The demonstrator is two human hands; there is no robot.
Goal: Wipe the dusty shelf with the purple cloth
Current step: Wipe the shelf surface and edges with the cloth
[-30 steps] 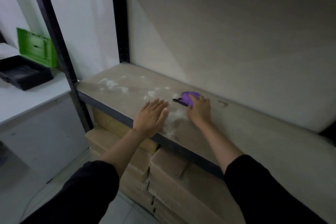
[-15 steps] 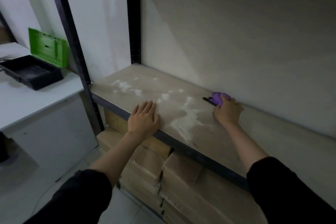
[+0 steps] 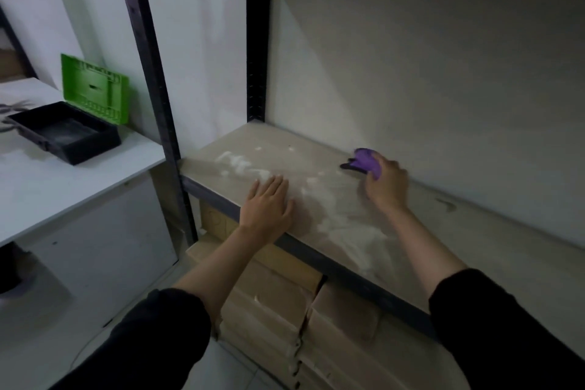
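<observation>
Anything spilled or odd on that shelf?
White powder lies smeared over the shelf, from its left end to the front edge beside the flat left hand. The right hand grips the purple cloth farther back.

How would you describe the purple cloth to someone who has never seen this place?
Find the dark metal rack and its pale, dusty shelf. Near the shelf's back panel, the right hand grips a bunched cloth. It is the only purple thing there; the white dust and the flat left hand lie nearer the front edge.
</observation>
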